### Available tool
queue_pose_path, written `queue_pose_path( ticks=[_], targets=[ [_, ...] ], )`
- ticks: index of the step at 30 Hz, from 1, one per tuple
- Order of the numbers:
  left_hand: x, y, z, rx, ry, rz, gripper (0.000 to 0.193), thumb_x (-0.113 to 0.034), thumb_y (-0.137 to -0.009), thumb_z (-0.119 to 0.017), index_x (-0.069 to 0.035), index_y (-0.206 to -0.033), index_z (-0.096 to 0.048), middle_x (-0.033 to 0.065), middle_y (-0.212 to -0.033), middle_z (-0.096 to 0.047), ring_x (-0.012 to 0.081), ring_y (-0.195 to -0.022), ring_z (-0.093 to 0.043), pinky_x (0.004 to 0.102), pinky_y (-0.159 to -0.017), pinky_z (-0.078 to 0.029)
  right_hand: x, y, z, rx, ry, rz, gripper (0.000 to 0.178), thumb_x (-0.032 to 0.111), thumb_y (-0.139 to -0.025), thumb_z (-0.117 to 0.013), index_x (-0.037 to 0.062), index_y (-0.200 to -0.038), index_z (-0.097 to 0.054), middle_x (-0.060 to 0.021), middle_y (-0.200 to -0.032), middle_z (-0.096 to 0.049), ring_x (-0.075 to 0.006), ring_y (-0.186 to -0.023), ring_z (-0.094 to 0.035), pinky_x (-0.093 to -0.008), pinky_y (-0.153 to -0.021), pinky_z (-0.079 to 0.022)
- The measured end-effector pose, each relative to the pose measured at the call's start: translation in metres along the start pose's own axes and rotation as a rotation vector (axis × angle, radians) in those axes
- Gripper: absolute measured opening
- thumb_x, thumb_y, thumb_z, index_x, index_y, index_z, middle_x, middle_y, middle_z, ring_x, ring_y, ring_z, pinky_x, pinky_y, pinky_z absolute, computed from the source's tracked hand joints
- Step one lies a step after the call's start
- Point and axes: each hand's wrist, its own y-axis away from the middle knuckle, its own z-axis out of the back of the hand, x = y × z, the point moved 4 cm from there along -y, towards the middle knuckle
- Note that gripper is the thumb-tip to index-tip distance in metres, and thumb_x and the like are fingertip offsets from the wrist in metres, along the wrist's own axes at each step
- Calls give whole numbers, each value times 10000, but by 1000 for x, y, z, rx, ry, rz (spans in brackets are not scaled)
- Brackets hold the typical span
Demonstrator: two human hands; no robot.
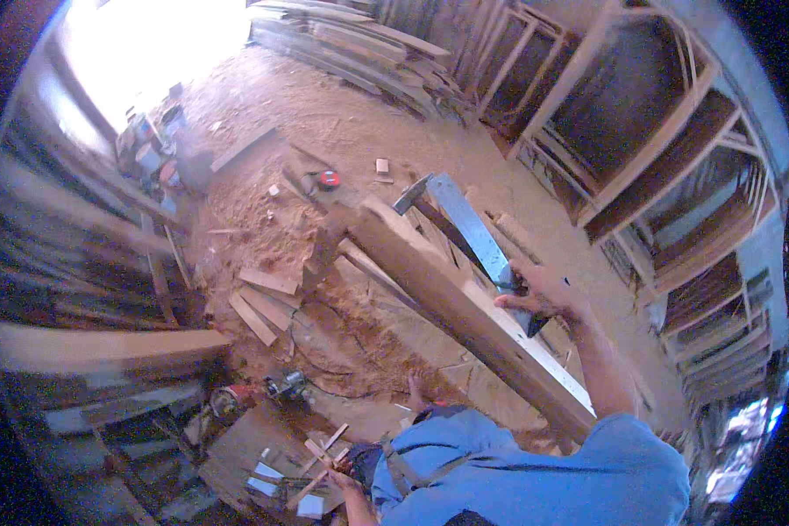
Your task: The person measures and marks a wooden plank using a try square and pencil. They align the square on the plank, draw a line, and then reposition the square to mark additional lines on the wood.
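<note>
My right arm reaches out over a long wooden workbench beam (447, 298). At its far side my right hand (543, 294) closes around the dark handle of what looks like a handsaw (466, 219), its broad grey blade pointing away from me. Beside the blade lies a hammer (412, 194), head at the far end. Low on the left, my left hand (345, 482) grips thin wooden strips (321, 456) that cross one another; its fingers are partly hidden.
Sawdust covers the floor, with loose boards (263, 307), a red tape measure (328, 180) and a red power tool (230, 400) on the left. Planks (351, 44) are stacked at the back. Wooden frames (605, 131) stand along the right; buckets (149, 158) sit far left.
</note>
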Motion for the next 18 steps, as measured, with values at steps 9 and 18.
queue_pose_path(
  ticks=[9, 18],
  targets=[
    [-64, 60, -78, -7, 88, -102, 565, -528, -891, -630, -30, -1159, -645, 132, -1039, -716, 304, -937, -705, 434, -783, -543, -207, -55, -81, 242, -15, 105, 779, 725, -844, -650, 8, -1140, -579, -268, -1053, -680, -447, -1004, -658, -502, -832, -516],
    [-89, 99, -121, -16, 93, -125, 544, -512, -897, -624, -33, -1154, -648, 126, -1041, -715, 297, -935, -703, 427, -786, -541, -269, -61, -207, 605, -146, 265, 514, 513, -915, -675, 96, -1210, -613, -212, -1104, -693, -414, -1055, -654, -500, -864, -513]
  ],
)
